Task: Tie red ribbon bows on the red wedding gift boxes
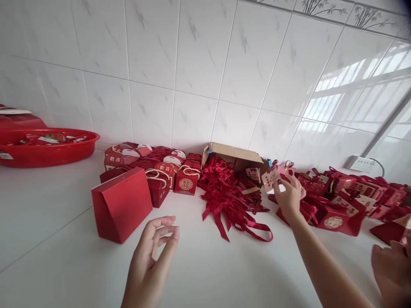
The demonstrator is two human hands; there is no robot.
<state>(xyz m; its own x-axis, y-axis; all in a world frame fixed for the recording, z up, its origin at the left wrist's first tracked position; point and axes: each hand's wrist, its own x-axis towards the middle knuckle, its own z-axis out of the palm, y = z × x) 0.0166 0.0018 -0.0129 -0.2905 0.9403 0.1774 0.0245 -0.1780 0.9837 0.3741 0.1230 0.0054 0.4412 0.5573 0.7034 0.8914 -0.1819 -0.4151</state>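
My left hand [154,252] is raised above the white table with its fingers apart and curved, holding nothing. Just beyond it on the left stands a plain red box [123,205] with sloping sides. My right hand [289,194] pinches a small pale card [270,179] with red print between thumb and fingers. The card is near the right end of an open cardboard box [236,150] lying against the wall. Red ribbons [224,201] spill out of that box onto the table.
Small red gift boxes [186,179] with rope handles cluster at centre left. More red boxes [337,216] fill the right side. A red basin [51,152] sits far left. Another person's hand [390,265] shows at the lower right. A power strip [362,164] is by the wall.
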